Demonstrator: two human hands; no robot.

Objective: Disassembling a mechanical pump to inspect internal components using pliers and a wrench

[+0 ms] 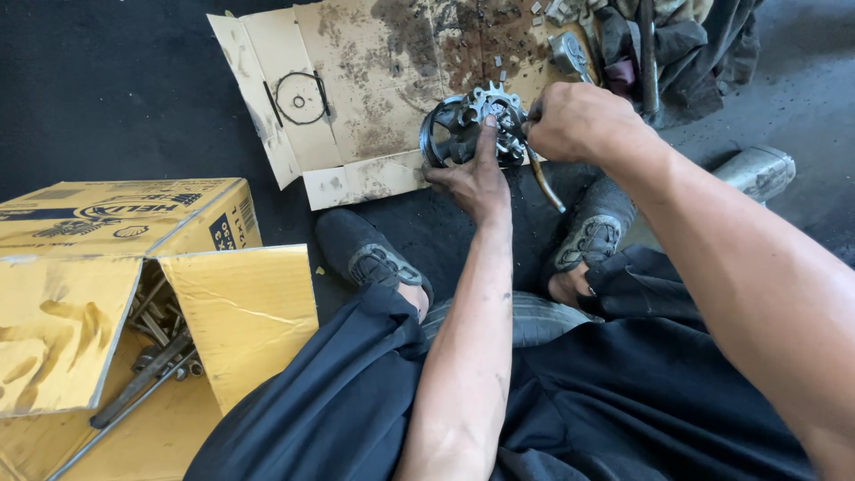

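1. Left hand (pixel 475 178) steadies a round metal hub part (pixel 472 129) with a toothed sprocket-like face; fingers spread over its lower edge, index laid up across the face, so it braces rather than clasps
2. Part stands on edge on the stained flattened cardboard (pixel 374 89), just past the person's dark shoes (pixel 365 254)
3. Right hand (pixel 579 120) is closed around a thin tool (pixel 545 183), the shaft sticking down out of the fist, working end at the part's right side
4. Judging by the pose: tool is working a fastener or clip on the hub; next move likely needs firm counter-hold from the left hand
5. Open yellow carton (pixel 134 294) at left holds loose long metal tools and bolts, jumbled
6. Grey metal cylinder (pixel 757 169) lies on the floor at right, rags heaped beyond the cardboard
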